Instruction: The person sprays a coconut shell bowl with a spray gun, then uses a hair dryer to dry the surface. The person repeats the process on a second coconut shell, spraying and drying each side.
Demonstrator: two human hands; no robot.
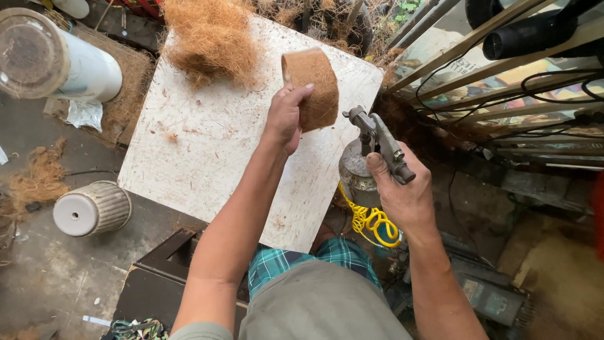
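Held upright in left hand (286, 119), brown coir pot (313, 88): long axis twelve-to-six, fibrous. At four o'clock, right hand (402, 195) closed around spray gun (380, 145), nozzle toward eleven.

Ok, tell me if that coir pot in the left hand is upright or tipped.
Tipped. The coir pot lies on its side in the left hand, above the white board; which way its mouth faces, I cannot tell.

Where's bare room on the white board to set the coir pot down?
Bare patch: the board's middle and near-left part, bordered by the loose fibre pile at the far edge and the left hand holding the coir pot. Crowded: right edge, where the right hand grips the spray gun.
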